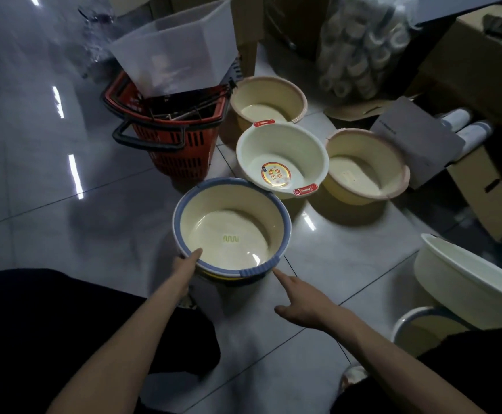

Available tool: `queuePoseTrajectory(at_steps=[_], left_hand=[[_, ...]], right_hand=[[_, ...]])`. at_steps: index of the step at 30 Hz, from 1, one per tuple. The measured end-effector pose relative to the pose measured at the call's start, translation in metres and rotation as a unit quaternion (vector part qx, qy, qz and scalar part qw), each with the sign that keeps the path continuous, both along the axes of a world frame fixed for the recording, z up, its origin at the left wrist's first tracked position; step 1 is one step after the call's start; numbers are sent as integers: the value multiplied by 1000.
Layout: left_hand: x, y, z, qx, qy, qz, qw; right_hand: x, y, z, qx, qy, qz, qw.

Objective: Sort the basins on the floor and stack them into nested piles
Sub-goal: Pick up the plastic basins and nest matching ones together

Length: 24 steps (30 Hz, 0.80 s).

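The left hand (187, 265) grips the near rim of the blue-rimmed basin (231, 227), thumb inside. The right hand (300, 303) hangs loose beside it, forefinger out. Behind sit a white basin (282, 158) and two pink-rimmed basins (267, 100) (366, 167) on the floor (49, 189).

Tiled floor (49, 180), glossy pale grey, with items resting on it.

Blue-rimmed basin (232, 227) at centre front; white basin with red handles (282, 158) just behind it, rim overlapping; pink-rimmed basin (366, 167) beside that to the right; second pink-rimmed basin (269, 98) farther back. Red shopping basket (169, 135) at left. Cardboard boxes (482, 186) along the right and back. Plain white basin (468, 282) at right edge, tilted over another basin (423, 327).
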<state>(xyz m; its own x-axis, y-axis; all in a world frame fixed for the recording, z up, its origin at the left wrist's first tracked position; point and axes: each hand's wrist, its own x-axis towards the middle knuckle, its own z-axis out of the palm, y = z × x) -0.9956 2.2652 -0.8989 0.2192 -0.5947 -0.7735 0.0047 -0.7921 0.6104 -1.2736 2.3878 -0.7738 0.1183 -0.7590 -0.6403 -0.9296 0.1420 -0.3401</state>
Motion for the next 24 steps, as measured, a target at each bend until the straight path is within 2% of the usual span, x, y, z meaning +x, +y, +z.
queuePoseTrajectory(at_steps=[6, 10, 14, 20, 22, 24], left_hand=[[-13, 9, -4, 20, 19, 6, 1000], [-25, 27, 0, 47, 10, -26, 998], [-58, 62, 8, 82, 50, -67, 993], [-98, 105, 21, 193, 170, -168, 952], [-98, 108, 17, 214, 188, -186, 940], [-95, 106, 13, 225, 171, -180, 942]], right_hand=[[-3, 2, -9, -10, 19, 6, 1000], [-14, 7, -12, -8, 39, -4, 999], [-28, 16, -15, -2, 60, -18, 998], [-43, 32, -20, 22, 82, -35, 996], [-49, 42, -25, 34, 91, -43, 994], [-56, 52, -30, 47, 101, -44, 993]])
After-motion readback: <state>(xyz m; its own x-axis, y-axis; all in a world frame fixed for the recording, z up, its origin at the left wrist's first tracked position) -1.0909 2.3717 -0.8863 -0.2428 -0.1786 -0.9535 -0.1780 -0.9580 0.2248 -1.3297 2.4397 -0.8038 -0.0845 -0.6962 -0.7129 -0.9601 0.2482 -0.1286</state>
